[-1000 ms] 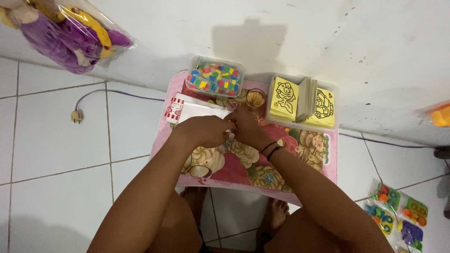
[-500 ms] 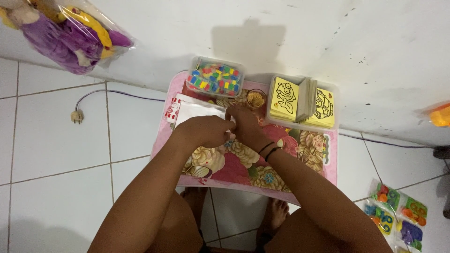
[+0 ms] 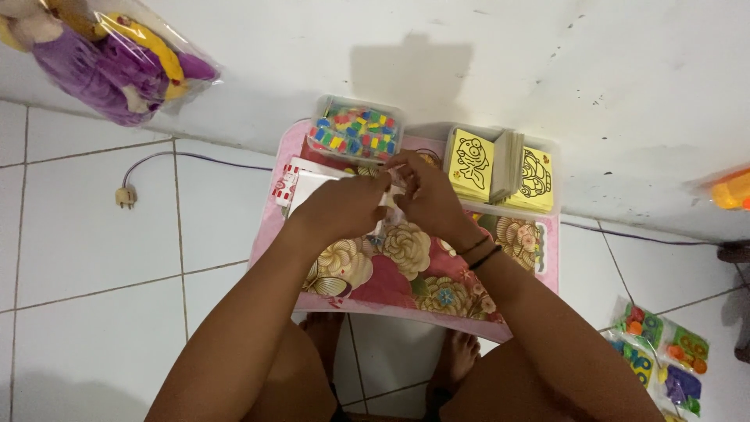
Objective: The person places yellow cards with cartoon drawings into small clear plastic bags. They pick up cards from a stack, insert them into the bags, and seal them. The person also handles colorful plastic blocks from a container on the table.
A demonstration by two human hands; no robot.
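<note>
My left hand (image 3: 337,205) and my right hand (image 3: 426,194) meet over the back half of a small pink table with a flowered top (image 3: 406,270). Their fingers pinch together a small pale, partly see-through item (image 3: 393,197); what it is stays hidden between them. Under my left hand lies a white packet with red print (image 3: 293,184). My right wrist wears dark bands (image 3: 478,252). Just beyond my hands stands a clear box of small coloured pieces (image 3: 356,131).
A clear tray of yellow picture cards (image 3: 500,168) stands at the table's back right against the white wall. A bagged purple plush toy (image 3: 101,59) hangs top left. A cable with plug (image 3: 125,195) lies on the tiles left; packets of coloured toys (image 3: 664,363) lie lower right.
Both hands have shifted slightly toward the back of the table and closer to the box of coloured pieces, still working together on the small item.
</note>
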